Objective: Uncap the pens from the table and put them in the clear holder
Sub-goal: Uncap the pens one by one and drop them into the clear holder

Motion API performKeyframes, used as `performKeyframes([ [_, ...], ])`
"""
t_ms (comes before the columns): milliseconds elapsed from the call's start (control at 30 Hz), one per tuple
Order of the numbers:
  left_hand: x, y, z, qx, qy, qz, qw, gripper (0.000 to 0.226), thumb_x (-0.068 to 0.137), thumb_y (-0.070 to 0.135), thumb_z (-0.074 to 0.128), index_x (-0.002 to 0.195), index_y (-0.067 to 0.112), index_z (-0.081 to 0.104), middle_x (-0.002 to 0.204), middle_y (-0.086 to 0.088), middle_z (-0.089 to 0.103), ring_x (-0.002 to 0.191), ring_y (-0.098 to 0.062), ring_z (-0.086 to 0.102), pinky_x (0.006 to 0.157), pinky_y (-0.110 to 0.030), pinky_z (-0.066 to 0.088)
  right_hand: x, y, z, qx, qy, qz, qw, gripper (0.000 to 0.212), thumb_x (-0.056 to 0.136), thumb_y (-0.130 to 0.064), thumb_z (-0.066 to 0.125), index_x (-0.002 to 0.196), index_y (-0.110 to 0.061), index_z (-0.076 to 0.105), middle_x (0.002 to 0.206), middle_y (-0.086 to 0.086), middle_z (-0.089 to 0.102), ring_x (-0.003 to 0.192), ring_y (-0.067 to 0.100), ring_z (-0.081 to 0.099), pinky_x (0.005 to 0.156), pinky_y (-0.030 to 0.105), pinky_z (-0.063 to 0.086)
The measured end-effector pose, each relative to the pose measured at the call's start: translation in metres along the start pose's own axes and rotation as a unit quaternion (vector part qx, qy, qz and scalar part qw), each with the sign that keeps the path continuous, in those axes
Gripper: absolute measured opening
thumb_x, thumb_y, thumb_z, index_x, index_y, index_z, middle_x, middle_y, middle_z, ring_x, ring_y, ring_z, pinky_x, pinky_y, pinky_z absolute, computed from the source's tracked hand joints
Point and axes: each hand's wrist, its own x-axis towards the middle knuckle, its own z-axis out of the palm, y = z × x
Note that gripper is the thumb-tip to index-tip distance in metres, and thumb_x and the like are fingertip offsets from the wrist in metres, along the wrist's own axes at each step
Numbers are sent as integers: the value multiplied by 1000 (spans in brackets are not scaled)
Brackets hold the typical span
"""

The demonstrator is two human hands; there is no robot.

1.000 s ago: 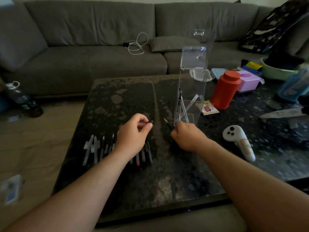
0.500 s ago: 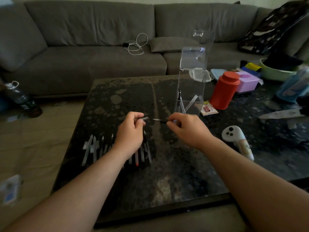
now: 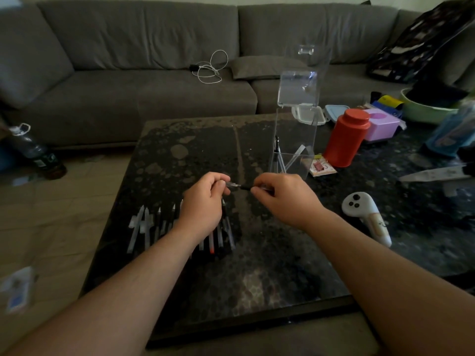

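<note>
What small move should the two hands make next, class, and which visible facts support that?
Probably pull apart: the left hand pinches the clear end and the right hand grips the barrel of one pen, held level above the table. Once uncapped, it can go into the clear holder, standing just behind the right hand.

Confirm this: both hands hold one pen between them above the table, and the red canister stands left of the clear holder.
One detail is wrong. The head view shows the red canister to the right of the clear holder. The left hand and right hand do hold one pen between them.

Glossy speckled table (image 3: pixel 257 253) (stone-like); clear-plastic holder (image 3: pixel 295 140)
</note>
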Motion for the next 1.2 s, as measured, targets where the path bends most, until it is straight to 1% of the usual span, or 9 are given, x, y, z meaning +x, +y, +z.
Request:
performKeyframes([
  [100, -2, 1, -1, 3, -10, 3, 1000, 22, 111, 32, 50, 110, 35, 72, 96, 15, 71, 94, -1, 65, 86, -31, 54, 0, -4, 1, -17, 28, -24, 999, 14, 99, -42, 64, 106, -32, 71, 89, -14, 63, 80, 6, 58, 68, 24, 43],
  [200, -1, 4, -2, -47, -2, -21, 999, 18, 108, 34, 58, 106, 33, 76, 103, 16, 75, 101, -2, 68, 90, -30, 54, 0, -3, 0, -18, 44, -28, 998, 13, 97, -40, 68, 106, -32, 73, 90, -16, 59, 82, 4, 56, 71, 23, 45],
  [367, -1, 6, -5, -140, 28, -44, 989, 11, 100, 24, 73, 92, 30, 75, 92, 9, 79, 85, -1, 72, 81, -23, 55, 0, -4, 0, -21, 79, -32, 996, 14, 95, -35, 73, 105, -27, 76, 90, -17, 50, 83, 7, 55, 70, 20, 41],
  [600, 1, 5, 1, -109, 26, -52, 992, 12, 100, 22, 72, 91, 28, 77, 88, 9, 79, 86, -6, 74, 88, -34, 60, -2, -15, -4, -43, 94, -30, 994, 13, 93, -36, 74, 104, -29, 78, 92, -16, 54, 82, 7, 56, 68, 25, 48],
  [700, 4, 6, 1, -102, 29, -68, 992, 13, 101, 22, 71, 91, 28, 77, 88, 9, 78, 89, -9, 74, 92, -39, 60, -1, -21, -4, -53, 89, -22, 994, 13, 94, -38, 72, 104, -30, 77, 93, -15, 54, 81, 7, 53, 62, 22, 42],
  [833, 5, 8, -3, -114, 31, -68, 991, 13, 101, 19, 70, 93, 26, 78, 90, 8, 78, 89, -9, 73, 92, -38, 60, 0, -23, -2, -36, 93, -7, 995, 12, 94, -39, 72, 103, -31, 77, 87, -16, 50, 79, 7, 50, 60, 22, 35],
  [1067, 4, 4, -5, -110, 35, -56, 992, 11, 100, 22, 73, 93, 29, 78, 91, 8, 79, 91, -10, 74, 92, -40, 60, 0, -21, 0, -12, 82, 10, 997, 10, 94, -38, 73, 102, -33, 76, 87, -18, 51, 82, 4, 52, 67, 24, 41],
  [1133, 3, 6, -7, -107, 32, -48, 993, 11, 99, 22, 74, 93, 29, 79, 90, 8, 79, 91, -9, 74, 92, -38, 60, 1, -21, -1, -9, 77, 13, 997, 9, 93, -37, 74, 102, -33, 76, 88, -18, 52, 81, 2, 52, 69, 23, 43],
  [1200, 2, 7, -9, -90, 26, -39, 995, 9, 98, 22, 76, 95, 30, 79, 92, 11, 78, 91, -5, 73, 91, -33, 59, 1, -20, -3, -6, 78, 18, 997, 9, 93, -37, 74, 102, -35, 74, 89, -19, 53, 84, 2, 53, 76, 28, 49],
])
